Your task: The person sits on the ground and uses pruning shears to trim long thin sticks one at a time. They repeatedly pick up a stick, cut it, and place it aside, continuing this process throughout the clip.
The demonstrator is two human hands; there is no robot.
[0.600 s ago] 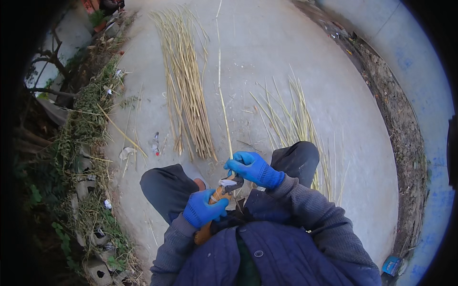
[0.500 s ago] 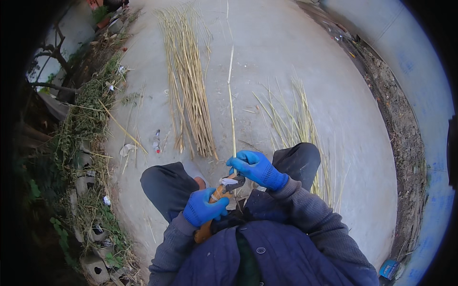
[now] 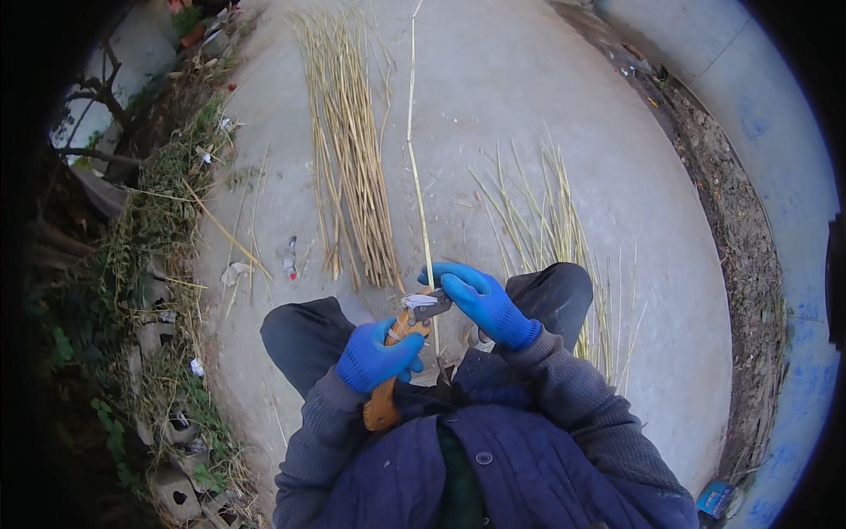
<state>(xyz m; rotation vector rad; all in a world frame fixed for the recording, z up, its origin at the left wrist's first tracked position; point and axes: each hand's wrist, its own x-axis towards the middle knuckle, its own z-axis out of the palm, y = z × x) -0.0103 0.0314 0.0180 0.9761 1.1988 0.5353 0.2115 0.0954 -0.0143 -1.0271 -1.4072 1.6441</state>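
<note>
Both my hands wear blue gloves. My left hand (image 3: pixel 377 355) grips orange-handled pruning shears (image 3: pixel 398 360), whose metal jaws (image 3: pixel 425 308) sit at the base of a long thin reed stalk (image 3: pixel 414 167). My right hand (image 3: pixel 480 300) holds that stalk just beside the jaws; the stalk runs straight away from me over the concrete. My knees in dark trousers flank the hands.
A neat bundle of pale reed stalks (image 3: pixel 348 159) lies ahead on the concrete ground (image 3: pixel 546 97). Looser stalks (image 3: pixel 546 229) fan out by my right knee. Weeds, rubble and litter (image 3: pixel 150 291) line the left edge; a dirt strip and a pale blue wall (image 3: pixel 775 176) curve along the right.
The long stalk has swung slightly from left of centre toward upright. Both hands stay together at the shears.
</note>
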